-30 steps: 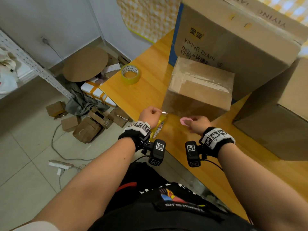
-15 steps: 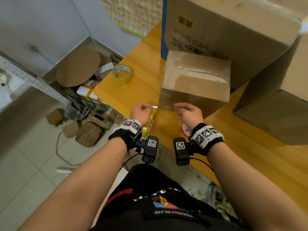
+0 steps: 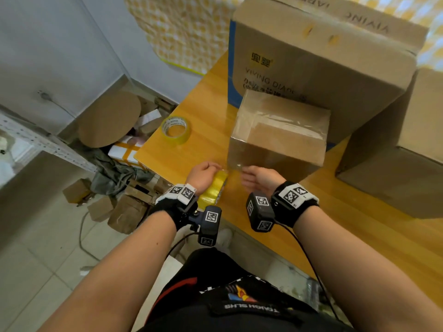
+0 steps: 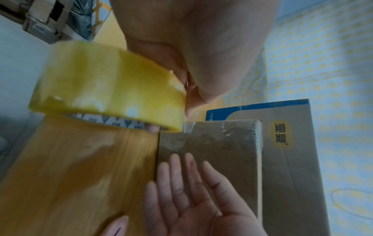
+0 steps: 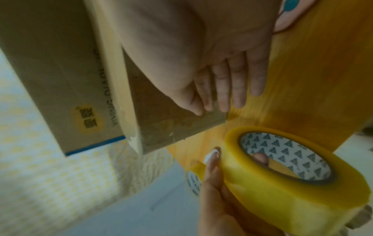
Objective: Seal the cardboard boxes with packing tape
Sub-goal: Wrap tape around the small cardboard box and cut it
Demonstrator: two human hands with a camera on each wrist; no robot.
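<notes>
1. On the floor at the far left lie small cardboard packets [image 3: 79, 192] and a round cardboard disc [image 3: 109, 119], beside a white metal shelf [image 3: 45, 140].
2. A spare tape roll [image 3: 176, 130] lies flat on the wooden table [image 3: 206, 116], near its left corner and well apart from both hands.
3. The left hand [image 3: 203, 174] is clamped on a yellow tape roll [image 3: 213, 188] at the table's near edge: a finger goes through the core and the thumb presses on the outer band. The roll sits just beside the small box's lower left corner, and a short clear strip runs from it to that corner.
4. The small box [image 3: 282, 142] stands on the table, its top and near side covered in shiny clear tape.
5. The right hand [image 3: 260, 178] lies flat against the near side of the small box, fingers straight and together, gripping nothing.
6. Behind the small box, touching it, stands a big printed carton [image 3: 323, 58]; another plain carton [image 3: 402, 164] stands to the right.
</notes>
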